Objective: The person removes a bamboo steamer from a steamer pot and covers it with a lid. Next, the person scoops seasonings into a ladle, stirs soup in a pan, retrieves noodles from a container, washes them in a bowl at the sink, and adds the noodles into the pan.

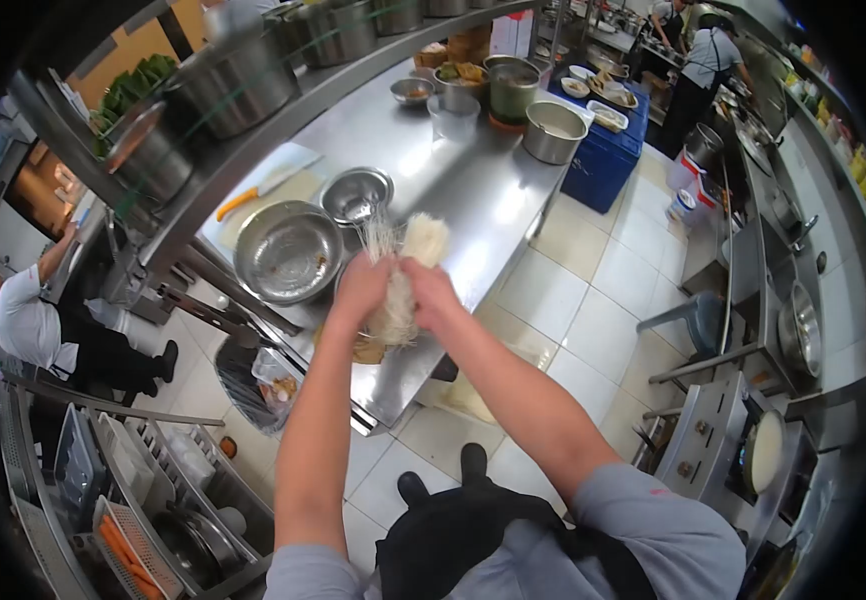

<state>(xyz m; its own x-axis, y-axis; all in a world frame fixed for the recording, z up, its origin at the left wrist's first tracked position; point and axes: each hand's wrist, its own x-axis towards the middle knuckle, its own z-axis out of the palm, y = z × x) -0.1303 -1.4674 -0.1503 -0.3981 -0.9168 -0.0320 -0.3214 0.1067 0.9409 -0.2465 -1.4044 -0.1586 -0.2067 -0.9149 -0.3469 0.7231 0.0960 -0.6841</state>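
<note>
Pale dry noodles (pixel 393 312) are held between my two hands above the near end of the steel table (pixel 473 210). My left hand (pixel 363 288) is closed round the left part of the bundle, where loose strands stick up. On the right, my right hand (pixel 430 292) grips the same noodles, with a thick tuft rising above it. Just left of my hands sits a wide metal bowl (pixel 289 253), wet-looking inside, with a smaller steel bowl (pixel 357 196) behind it. A knife with an orange handle (pixel 237 204) lies on a white board (pixel 298 188).
Metal pots (pixel 555 132) and containers stand at the table's far end, beside a blue box (pixel 608 150). A shelf of large pots (pixel 233 85) overhangs the left side. Co-workers are at the left (pixel 38 320) and far right (pixel 713 65). A lined bin (pixel 258 385) stands below.
</note>
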